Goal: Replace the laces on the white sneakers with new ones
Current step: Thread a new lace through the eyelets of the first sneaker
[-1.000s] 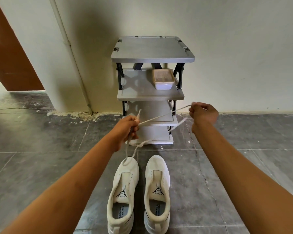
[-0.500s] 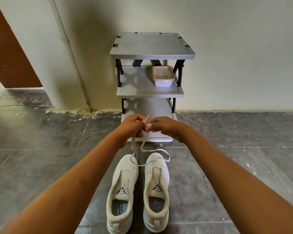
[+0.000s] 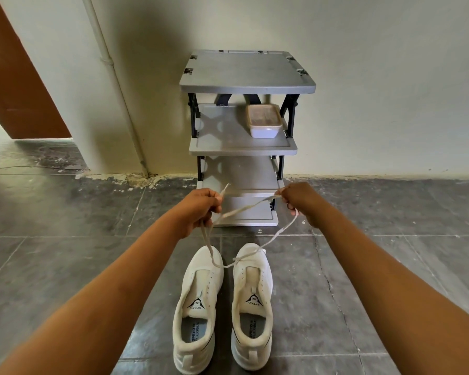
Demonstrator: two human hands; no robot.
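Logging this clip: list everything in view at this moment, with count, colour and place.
sneakers: 2, white, side by side on the floor, toes toward the rack
lace: 1, off-white, strung between both hands, drooping to the sneakers' toes
shelf rack: 1, grey with black frame, against the wall
container: 1, whitish, lidded, second shelf, right side
pipe: 1, white, on the wall left of the rack
panel: 1, brown, far left, perhaps a door
floor: dark grey tiles
left hand: grips the lace
right hand: grips the lace

White sneakers (image 3: pixel 222 307), grey rack (image 3: pixel 247 74)
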